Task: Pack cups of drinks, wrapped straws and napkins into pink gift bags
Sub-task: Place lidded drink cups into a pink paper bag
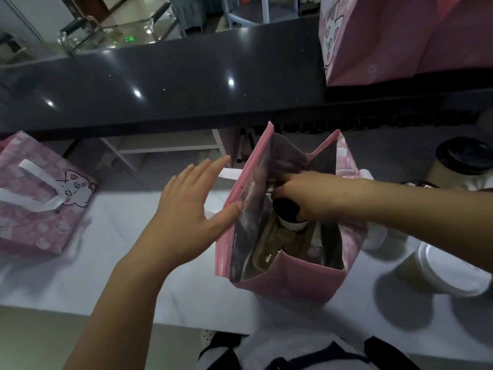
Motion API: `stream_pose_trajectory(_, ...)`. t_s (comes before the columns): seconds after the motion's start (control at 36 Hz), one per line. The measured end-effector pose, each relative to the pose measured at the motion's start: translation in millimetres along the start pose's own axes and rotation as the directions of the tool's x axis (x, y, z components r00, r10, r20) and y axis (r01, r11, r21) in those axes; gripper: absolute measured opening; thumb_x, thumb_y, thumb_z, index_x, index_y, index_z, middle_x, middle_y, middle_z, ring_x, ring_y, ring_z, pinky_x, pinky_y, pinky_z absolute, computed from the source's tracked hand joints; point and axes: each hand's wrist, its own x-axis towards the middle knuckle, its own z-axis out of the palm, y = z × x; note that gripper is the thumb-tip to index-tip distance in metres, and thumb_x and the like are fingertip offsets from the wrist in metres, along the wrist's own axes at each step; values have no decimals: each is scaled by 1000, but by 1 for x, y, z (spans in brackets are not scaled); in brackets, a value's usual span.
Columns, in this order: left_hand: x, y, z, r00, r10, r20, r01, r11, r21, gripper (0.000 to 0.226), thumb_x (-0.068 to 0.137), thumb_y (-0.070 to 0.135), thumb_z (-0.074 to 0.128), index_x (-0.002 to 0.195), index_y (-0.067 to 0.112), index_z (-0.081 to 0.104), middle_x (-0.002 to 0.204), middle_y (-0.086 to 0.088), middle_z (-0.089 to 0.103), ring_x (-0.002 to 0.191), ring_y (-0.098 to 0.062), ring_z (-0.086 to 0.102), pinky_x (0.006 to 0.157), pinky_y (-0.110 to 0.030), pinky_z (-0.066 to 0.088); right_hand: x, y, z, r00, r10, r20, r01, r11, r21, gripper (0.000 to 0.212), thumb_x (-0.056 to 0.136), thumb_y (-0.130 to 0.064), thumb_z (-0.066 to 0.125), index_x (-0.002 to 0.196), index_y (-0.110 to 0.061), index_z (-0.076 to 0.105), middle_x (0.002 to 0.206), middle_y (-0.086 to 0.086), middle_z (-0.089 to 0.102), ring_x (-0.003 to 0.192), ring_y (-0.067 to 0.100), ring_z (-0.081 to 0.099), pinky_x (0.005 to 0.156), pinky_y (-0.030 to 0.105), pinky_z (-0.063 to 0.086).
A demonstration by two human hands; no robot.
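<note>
An open pink gift bag (288, 285) with a silver lining stands upright on the white counter (120, 276). My right hand (301, 194) reaches down into the bag from the right and grips a cup with a black lid (286, 213) from above. My left hand (186, 212) is open, fingers spread, with its thumb touching the bag's left rim. Whether the cup rests on the bag's floor is hidden.
A flat pink bag with a cat print and white handles (40, 198) lies at the left. Two standing pink bags (400, 36) are on the dark raised counter (160, 86). At the right stand a black-lidded cup (464, 156) and a white-lidded cup (448, 273).
</note>
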Motion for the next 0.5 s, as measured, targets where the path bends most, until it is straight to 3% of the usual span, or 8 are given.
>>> stream_pose_trajectory(0.22, -1, 3, 2, 1000, 3, 14, -4, 1000, 6, 85, 74, 84, 38, 150, 58, 10, 166, 16, 16, 154, -18, 11, 121, -52, 13, 12, -4, 0, 999, 14, 47, -13, 1000, -26, 47, 85, -18, 70, 130, -24, 59, 127, 1, 54, 106, 25, 59, 87, 37, 54)
stream_pose_trajectory(0.36, -5, 10, 0, 999, 36, 15, -36, 999, 1, 76, 71, 85, 41, 137, 73, 7, 166, 19, 11, 155, -17, 5, 121, -52, 10, 4, -2, -7, 998, 11, 63, -12, 1000, 9, 58, 83, -24, 73, 137, -30, 53, 134, -3, 56, 112, 23, 58, 91, 38, 53)
stream_pose_trajectory(0.44, -11, 14, -2, 999, 32, 25, -32, 999, -19, 69, 70, 84, 40, 128, 78, 2, 166, 21, 8, 155, -15, 0, 121, -51, 6, -20, -2, -17, 996, -19, -89, 30, 992, 124, 55, 86, -32, 70, 138, -32, 53, 137, -8, 54, 120, 16, 54, 95, 31, 47)
stream_pose_trajectory(0.5, -18, 14, -2, 999, 40, 13, -39, 998, -40, 70, 72, 81, 42, 129, 78, 3, 165, 23, 7, 155, -13, -1, 122, -51, 7, -43, -5, -28, 961, -5, -277, 90, 952, 292, 42, 89, -34, 67, 130, -30, 60, 126, -11, 62, 112, 8, 58, 95, 30, 50)
